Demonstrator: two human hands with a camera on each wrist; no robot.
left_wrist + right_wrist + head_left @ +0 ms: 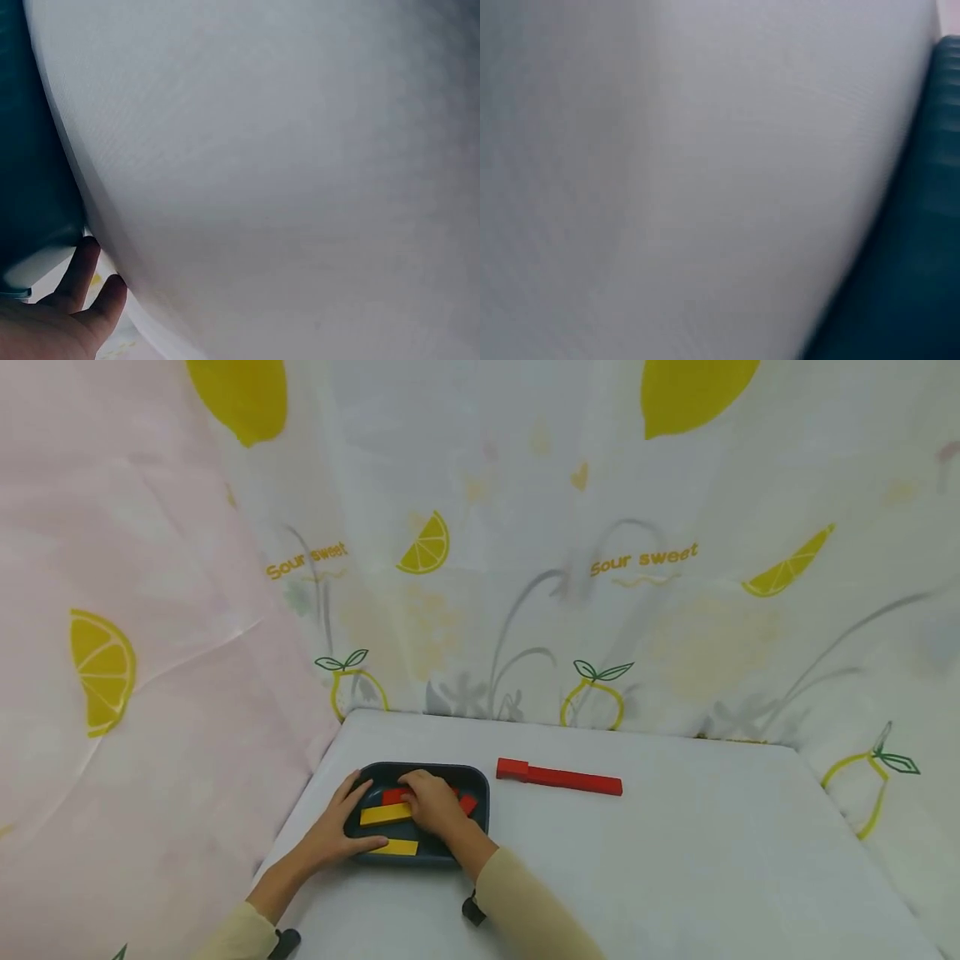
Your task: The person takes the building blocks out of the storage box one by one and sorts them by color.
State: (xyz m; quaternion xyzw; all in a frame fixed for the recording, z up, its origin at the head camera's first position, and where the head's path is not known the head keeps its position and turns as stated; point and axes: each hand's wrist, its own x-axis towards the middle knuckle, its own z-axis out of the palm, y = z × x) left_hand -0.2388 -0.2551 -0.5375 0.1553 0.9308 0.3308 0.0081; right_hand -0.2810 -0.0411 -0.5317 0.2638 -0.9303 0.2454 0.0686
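Dark blue plastic tray (472, 777) on white-clothed table (675, 860), at 9 o'clock; yellow wooden blocks (384, 814) and red blocks (468, 804) inside it. Long red wooden bar (558, 777) on table at tray's 3 o'clock, apart.

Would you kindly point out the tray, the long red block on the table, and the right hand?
tray (474, 774), head view, bare far right rim.
long red block (570, 778), head view, middle of its top.
right hand (431, 802), head view, back of hand.

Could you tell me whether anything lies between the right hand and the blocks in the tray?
Nothing visible does. The right hand already rests on the red block inside the tray, beside a yellow block. The left hand holds the tray's near-left rim.
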